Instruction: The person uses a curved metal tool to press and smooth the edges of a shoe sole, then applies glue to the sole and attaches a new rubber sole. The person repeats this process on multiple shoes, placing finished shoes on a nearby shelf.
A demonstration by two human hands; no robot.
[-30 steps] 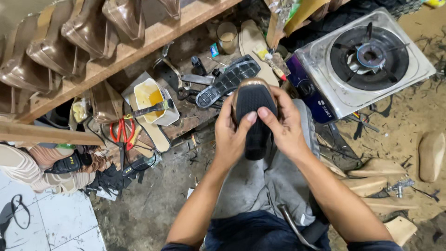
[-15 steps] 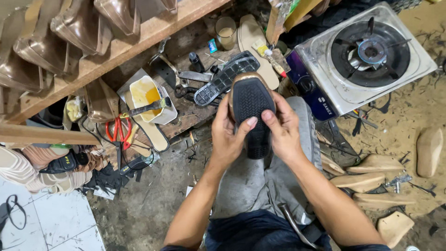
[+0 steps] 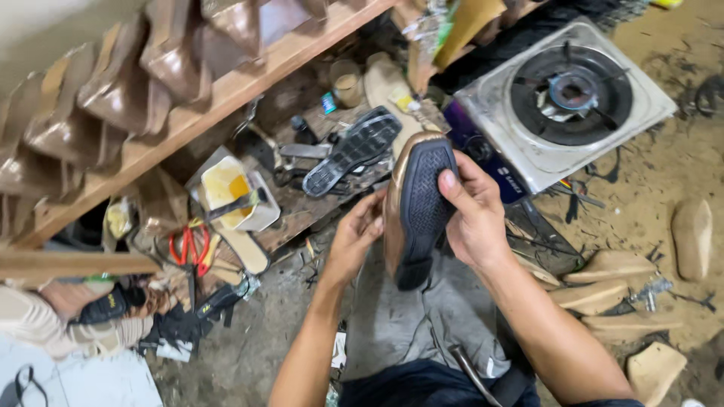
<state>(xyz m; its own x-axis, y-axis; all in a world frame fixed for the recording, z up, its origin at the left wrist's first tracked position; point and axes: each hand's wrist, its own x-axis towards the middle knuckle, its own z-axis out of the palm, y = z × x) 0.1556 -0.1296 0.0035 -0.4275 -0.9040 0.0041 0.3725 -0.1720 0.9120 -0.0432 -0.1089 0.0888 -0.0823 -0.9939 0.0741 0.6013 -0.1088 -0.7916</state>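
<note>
From the head camera, a brown leather shoe with a black textured rubber sole is held sole-up above the person's lap. The right hand wraps its fingers around the shoe's far edge, thumb pressed on the sole. The left hand touches the shoe's brown side with curled fingers. Beyond lie a loose black rubber sole, a square white tub of yellow glue, red-handled pliers and a single-burner metal gas stove.
</note>
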